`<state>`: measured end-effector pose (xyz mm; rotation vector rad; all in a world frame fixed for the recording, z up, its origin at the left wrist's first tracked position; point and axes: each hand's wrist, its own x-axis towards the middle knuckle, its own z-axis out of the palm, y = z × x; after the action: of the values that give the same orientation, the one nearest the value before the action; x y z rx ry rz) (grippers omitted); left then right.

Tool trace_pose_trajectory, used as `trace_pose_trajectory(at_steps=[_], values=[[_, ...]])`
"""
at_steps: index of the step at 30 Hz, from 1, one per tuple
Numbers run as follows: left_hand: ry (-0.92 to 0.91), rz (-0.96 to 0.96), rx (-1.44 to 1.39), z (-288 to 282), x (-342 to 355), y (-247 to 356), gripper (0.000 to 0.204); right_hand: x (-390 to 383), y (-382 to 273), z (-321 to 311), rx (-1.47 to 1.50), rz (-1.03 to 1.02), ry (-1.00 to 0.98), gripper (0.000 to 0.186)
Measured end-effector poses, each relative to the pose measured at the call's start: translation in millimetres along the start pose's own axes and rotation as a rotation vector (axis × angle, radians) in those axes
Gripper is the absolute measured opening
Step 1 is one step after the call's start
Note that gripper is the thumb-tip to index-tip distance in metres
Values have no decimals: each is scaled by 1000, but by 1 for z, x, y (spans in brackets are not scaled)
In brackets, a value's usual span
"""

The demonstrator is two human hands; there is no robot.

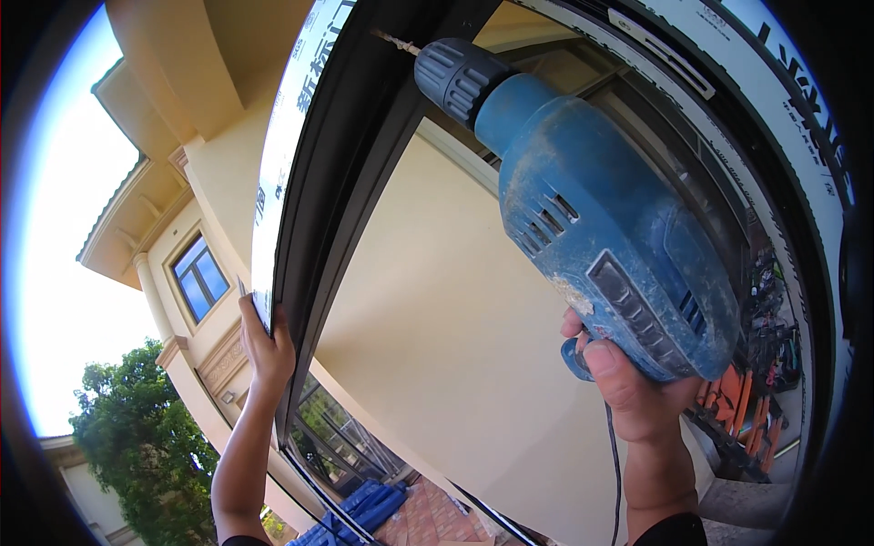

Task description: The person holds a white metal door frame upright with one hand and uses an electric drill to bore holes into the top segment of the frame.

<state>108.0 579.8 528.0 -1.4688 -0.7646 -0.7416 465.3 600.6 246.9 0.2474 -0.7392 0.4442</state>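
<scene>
A scuffed blue power drill with a dark grey chuck takes up the upper right. My right hand is closed round its handle, most of which is hidden behind the motor housing. The drill bit points up and left at the black metal frame; whether its tip touches the metal, I cannot tell. My left hand grips the frame's outer edge, which is covered with printed white protective film. A thin pointed thing shows beside its fingers, too small to name.
Another film-covered frame member curves along the right. The drill's cord hangs below my right hand. A beige wall stands behind the opening. Orange and dark items lie at lower right, blue bundles on the paving below.
</scene>
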Motion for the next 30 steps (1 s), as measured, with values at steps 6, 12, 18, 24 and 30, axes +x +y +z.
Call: trace_pose_trajectory(at_steps=[6, 12, 18, 24, 30], values=[[-9, -12, -43, 3, 1, -3, 31, 10, 0, -4, -42, -140, -107, 33], [-37, -6, -31, 4, 2, -3, 30, 12, 7, -9, -130, -240, -106, 49], [-43, -33, -56, 2, 1, 0, 31, 9, -5, -4, -156, -87, -17, 47], [-45, -26, -54, 2, 0, -5, 30, 7, -11, -1, -196, -77, -15, 41], [-23, 8, -63, 2, 2, -3, 29, 9, -18, 2, -191, -67, -15, 37]])
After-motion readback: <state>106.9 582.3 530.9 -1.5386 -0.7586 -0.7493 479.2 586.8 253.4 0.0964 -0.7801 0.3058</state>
